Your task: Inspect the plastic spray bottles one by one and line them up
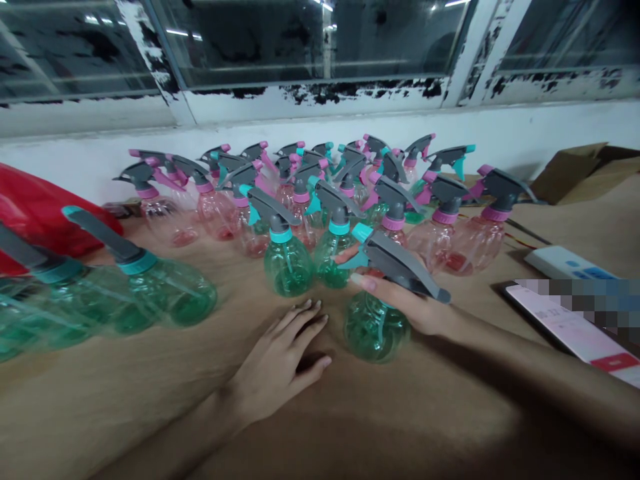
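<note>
My right hand [420, 303] grips a green spray bottle [376, 330] around its neck, just under the grey and turquoise trigger head. The bottle is upright, at or just above the tabletop. My left hand [283, 360] lies flat on the table with its fingers outstretched, holding nothing. Just beyond my hands stand two more green spray bottles, a left one [287, 263] and a right one [331, 263] partly behind my right fingers. Behind them are several pink spray bottles [433, 240] with grey and pink heads, mixed with a few turquoise ones.
More green bottles [183, 293] stand in a row at the left, before a red plastic bag [45, 207]. On the right lie a phone [565, 327], a white power strip [565, 263] and a brown paper bag [580, 173]. A wall with windows [310, 40] closes off the back.
</note>
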{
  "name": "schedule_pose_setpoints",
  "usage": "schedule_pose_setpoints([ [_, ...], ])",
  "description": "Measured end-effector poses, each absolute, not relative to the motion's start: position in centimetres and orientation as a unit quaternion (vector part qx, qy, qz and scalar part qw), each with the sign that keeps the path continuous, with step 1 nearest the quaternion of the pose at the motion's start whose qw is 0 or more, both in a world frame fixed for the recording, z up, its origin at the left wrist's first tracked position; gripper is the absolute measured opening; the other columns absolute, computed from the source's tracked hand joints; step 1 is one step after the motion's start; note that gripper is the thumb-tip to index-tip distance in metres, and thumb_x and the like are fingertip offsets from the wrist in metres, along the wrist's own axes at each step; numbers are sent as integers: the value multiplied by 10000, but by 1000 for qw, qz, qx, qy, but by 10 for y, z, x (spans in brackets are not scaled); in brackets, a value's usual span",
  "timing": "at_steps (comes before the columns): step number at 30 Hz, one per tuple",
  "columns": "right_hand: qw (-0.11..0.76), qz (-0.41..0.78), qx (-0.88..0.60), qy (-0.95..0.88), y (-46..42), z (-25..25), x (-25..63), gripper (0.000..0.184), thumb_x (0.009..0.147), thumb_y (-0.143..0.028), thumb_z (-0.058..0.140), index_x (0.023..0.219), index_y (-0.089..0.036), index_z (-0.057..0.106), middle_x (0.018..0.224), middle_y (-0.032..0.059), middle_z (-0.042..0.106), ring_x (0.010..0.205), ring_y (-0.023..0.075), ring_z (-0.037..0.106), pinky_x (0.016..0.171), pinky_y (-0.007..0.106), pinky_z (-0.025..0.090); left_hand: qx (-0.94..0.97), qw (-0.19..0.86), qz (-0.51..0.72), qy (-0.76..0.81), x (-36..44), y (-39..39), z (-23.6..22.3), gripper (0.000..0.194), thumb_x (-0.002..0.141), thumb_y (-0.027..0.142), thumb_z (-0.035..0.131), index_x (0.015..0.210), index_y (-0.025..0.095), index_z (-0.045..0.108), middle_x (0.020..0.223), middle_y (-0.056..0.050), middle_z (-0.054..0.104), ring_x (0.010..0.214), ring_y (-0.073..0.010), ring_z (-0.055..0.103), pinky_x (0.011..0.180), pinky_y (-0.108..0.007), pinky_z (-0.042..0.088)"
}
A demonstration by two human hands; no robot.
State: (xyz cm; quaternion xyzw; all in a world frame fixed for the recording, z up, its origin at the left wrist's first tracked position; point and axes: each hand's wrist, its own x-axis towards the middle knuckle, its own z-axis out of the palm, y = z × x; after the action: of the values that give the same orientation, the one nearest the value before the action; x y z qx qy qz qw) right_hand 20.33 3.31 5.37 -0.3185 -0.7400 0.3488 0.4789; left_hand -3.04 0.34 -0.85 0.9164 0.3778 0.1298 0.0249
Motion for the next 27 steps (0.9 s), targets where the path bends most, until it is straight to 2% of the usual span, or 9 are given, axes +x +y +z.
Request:
schedule_pose_setpoints([
  [5, 478, 336, -324, -744, 33, 56, 203, 215, 854, -355, 604, 1027, -228, 594, 912, 11, 637, 728, 144, 587, 666, 299, 468, 916, 24, 130, 378, -31, 4, -9, 497, 927, 376, 536, 1354, 143, 429, 1420, -113, 435, 1319, -259, 368, 1061, -441, 351],
  [8, 484, 315, -310, -755, 35, 57, 203, 194, 865, -419, 568, 905, -232, 596, 789, -5, 587, 693, 147, 548, 659, 309, 450, 917, 21, 129, 378, -32, 3, -9, 494, 930, 382, 530, 1352, 145, 432, 1419, -110, 437, 1317, -256, 371, 1064, -434, 348],
  [11, 479, 300, -300, -769, 36, 58, 205, 270, 882, -467, 513, 764, -228, 555, 704, -15, 529, 657, 146, 519, 637, 315, 432, 916, 16, 129, 380, -32, 3, -10, 480, 934, 385, 522, 1345, 152, 440, 1419, -104, 437, 1316, -252, 373, 1067, -430, 344],
  [13, 463, 293, -315, -775, 36, 58, 206, 280, 893, -458, 499, 745, -224, 544, 684, -17, 525, 647, 144, 521, 623, 316, 418, 916, 16, 128, 379, -32, 3, -10, 479, 936, 390, 517, 1348, 159, 436, 1420, -100, 437, 1316, -251, 374, 1066, -430, 345],
  [16, 477, 297, -310, -767, 35, 56, 208, 262, 888, -460, 509, 820, -218, 583, 758, 0, 588, 683, 149, 562, 644, 322, 437, 915, 13, 135, 380, -32, 4, -11, 478, 935, 391, 518, 1348, 166, 433, 1412, -97, 448, 1306, -250, 387, 1064, -428, 346],
  [20, 521, 333, -291, -730, 36, 52, 206, 268, 855, -445, 571, 973, -208, 614, 946, 44, 656, 872, 186, 617, 773, 348, 484, 912, 7, 143, 385, -30, 5, -12, 475, 929, 400, 524, 1337, 171, 443, 1400, -100, 461, 1290, -255, 410, 1055, -432, 353],
  [22, 521, 340, -291, -727, 37, 52, 204, 274, 846, -429, 589, 1000, -205, 618, 973, 51, 659, 900, 193, 621, 792, 356, 490, 911, 9, 145, 387, -30, 5, -11, 470, 926, 398, 524, 1334, 178, 443, 1393, -103, 469, 1283, -261, 421, 1049, -440, 358],
  [24, 517, 336, -294, -730, 38, 52, 203, 285, 835, -428, 598, 1010, -205, 623, 949, 47, 658, 861, 192, 626, 771, 357, 498, 909, 14, 148, 389, -29, 4, -10, 466, 922, 389, 527, 1331, 182, 440, 1384, -108, 478, 1277, -268, 432, 1042, -450, 363],
  [27, 516, 320, -307, -733, 37, 52, 202, 292, 818, -425, 619, 1017, -212, 635, 798, 14, 635, 763, 179, 616, 750, 356, 501, 907, 17, 148, 394, -28, 0, -10, 478, 913, 374, 540, 1332, 176, 426, 1381, -123, 479, 1279, -279, 430, 1043, -468, 355],
])
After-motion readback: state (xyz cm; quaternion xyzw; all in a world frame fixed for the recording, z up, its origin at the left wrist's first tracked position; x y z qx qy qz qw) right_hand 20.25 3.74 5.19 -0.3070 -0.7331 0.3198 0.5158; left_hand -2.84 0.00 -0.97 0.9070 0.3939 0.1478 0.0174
